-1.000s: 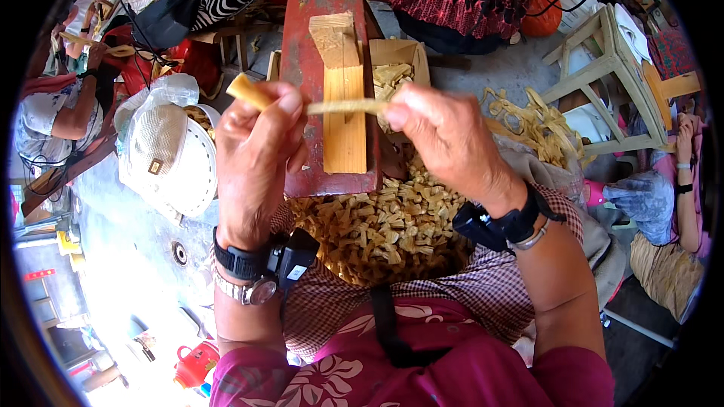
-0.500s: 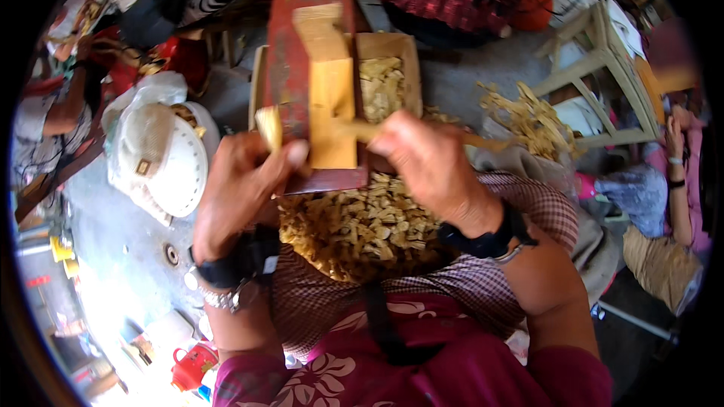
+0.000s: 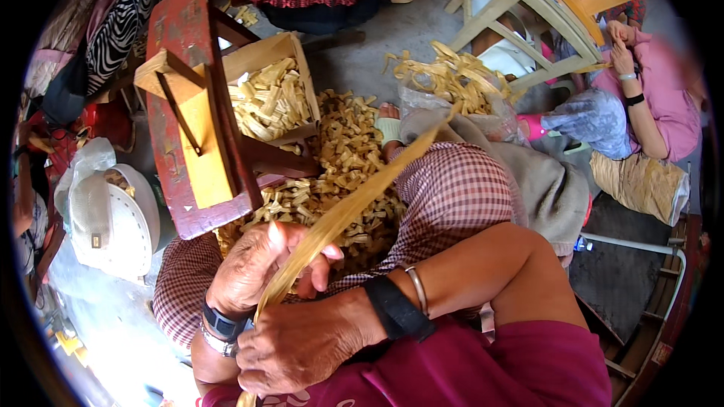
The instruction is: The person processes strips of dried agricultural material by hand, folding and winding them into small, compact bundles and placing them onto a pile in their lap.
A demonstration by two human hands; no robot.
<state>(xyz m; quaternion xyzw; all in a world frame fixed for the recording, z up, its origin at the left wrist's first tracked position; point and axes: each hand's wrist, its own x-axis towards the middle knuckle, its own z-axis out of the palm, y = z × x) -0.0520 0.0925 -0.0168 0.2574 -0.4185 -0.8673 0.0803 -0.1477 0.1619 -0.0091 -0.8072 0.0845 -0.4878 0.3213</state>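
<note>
A long, flat, yellowish strip of dried plant fibre (image 3: 351, 200) runs slantwise across my lap. Crossed over to the left, close to my body, my right hand (image 3: 305, 339) is closed around its lower part, and a short end pokes out below the fist. Just beyond, my left hand (image 3: 253, 264) lies behind the strip, its thumb and fingers loosely bent and apart on either side; the strip hides part of the palm. Ahead on the left stands a red, worn wooden bench (image 3: 170, 38) carrying a yellow wooden block (image 3: 210, 173) with an upright piece and a dark slit.
Many short folded strips (image 3: 351, 143) are heaped below my hands. Beside the bench is a cardboard box (image 3: 308, 87) of similar pieces. A bundle of long strips (image 3: 452, 79) sits on the right near a wooden stool (image 3: 498, 26). A white perforated basket (image 3: 124, 226) stands left.
Both hands have come back from the block toward my body, the right crossing over to the left with the strip. The view has shifted, so the bench appears farther left.
</note>
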